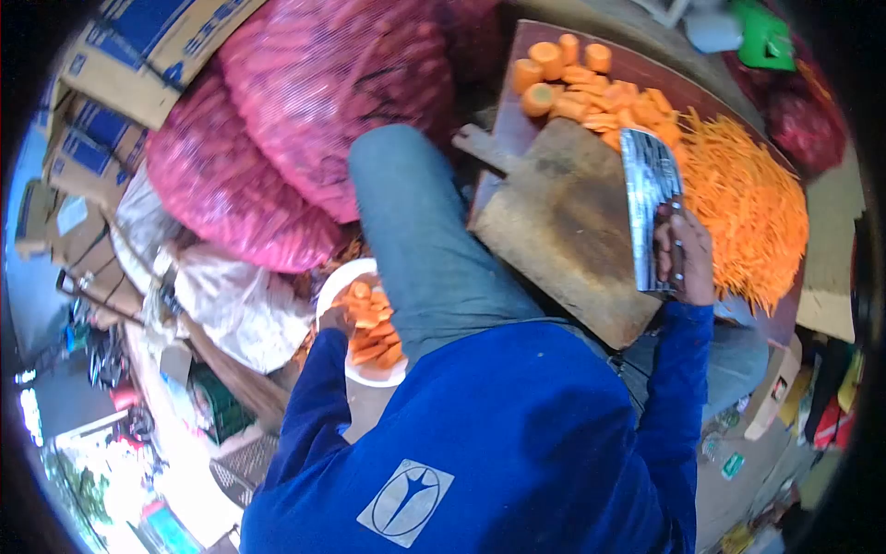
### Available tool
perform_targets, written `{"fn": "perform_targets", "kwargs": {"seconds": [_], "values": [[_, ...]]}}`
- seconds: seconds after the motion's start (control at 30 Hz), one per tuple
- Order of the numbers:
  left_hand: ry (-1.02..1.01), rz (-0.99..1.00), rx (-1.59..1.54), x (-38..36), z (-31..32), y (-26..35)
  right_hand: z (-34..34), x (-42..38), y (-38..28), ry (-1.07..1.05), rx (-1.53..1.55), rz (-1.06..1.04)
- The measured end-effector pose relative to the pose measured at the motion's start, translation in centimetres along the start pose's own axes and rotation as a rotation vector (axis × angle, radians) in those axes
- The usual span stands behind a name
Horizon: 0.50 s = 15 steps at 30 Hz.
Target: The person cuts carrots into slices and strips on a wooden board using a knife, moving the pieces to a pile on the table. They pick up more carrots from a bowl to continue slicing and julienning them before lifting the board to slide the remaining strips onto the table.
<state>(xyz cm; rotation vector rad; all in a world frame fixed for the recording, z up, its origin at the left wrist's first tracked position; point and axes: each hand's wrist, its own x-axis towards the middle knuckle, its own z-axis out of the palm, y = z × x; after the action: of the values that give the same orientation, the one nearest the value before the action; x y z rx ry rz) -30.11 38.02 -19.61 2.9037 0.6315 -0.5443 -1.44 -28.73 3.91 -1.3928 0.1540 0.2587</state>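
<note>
The right hand (685, 254) was closed around the handle of a broad cleaver (649, 198), the blade standing upright over the right edge of a worn wooden cutting board (563, 235) that rested across the person's lap. The left hand (337, 319) reached down to the left into a white bowl (334, 286) of carrot pieces (372, 332); whether its fingers had closed on a piece could not be told, since the sleeve and the bowl's contents hid them.

Just right of the cleaver lay a thick heap of shredded carrot (748, 208), and at the far end of the table sat carrot rounds and slices (577, 78). Far left, pink mesh sacks (314, 111) leaned against blue-printed cartons (120, 55).

The board itself was bare, so this looked like the gap between cuts: fetching fresh pieces while the knife waited. The next move would call for laying the pieces flat on the board, fingers curled clear of the blade, before the cleaver came down.
</note>
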Motion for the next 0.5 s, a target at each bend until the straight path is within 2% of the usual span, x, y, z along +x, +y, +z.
{"fn": "perform_targets", "kwargs": {"seconds": [0.03, 0.1, 0.13, 0.17, 0.23, 0.3, 0.33, 0.37, 0.43, 0.5], "values": [[0.097, -0.027, -0.163, -0.4, -0.2, -0.7, 0.0, 0.0, -0.1, -0.011, -0.011, -0.013], [0.168, -0.138, -0.233, -0.4, -0.6, -1.3, -0.4, 0.2, 0.4, -0.018, -0.001, -0.015], [0.178, -0.154, -0.173, -0.8, -3.0, -0.4, -0.2, 0.1, 0.2, -0.018, -0.002, -0.01], [0.302, -0.031, -0.311, 0.8, 0.5, -5.1, -0.2, 0.1, 0.1, -0.014, -0.005, -0.007], [0.334, -0.086, -0.356, -0.3, -6.5, -1.5, -0.1, 0.0, 0.0, -0.011, -0.007, -0.009], [0.457, -0.088, -0.314, -0.3, -11.2, 0.2, -0.1, 0.1, -0.1, -0.009, -0.008, -0.015], [0.443, -0.123, -0.436, -0.5, -14.8, 2.8, -0.1, 0.1, -0.1, -0.017, -0.006, -0.009], [0.463, -0.127, -0.577, 0.6, -15.1, 1.6, -0.2, 0.1, -0.1, -0.024, -0.001, -0.004], [0.617, -0.075, -0.645, 0.8, -19.3, 3.8, -0.1, 0.1, 0.0, -0.017, 0.008, -0.003], [0.626, -0.092, -0.673, 1.2, -23.8, 5.5, -0.1, 0.1, 0.0, -0.003, 0.019, -0.005]]}}
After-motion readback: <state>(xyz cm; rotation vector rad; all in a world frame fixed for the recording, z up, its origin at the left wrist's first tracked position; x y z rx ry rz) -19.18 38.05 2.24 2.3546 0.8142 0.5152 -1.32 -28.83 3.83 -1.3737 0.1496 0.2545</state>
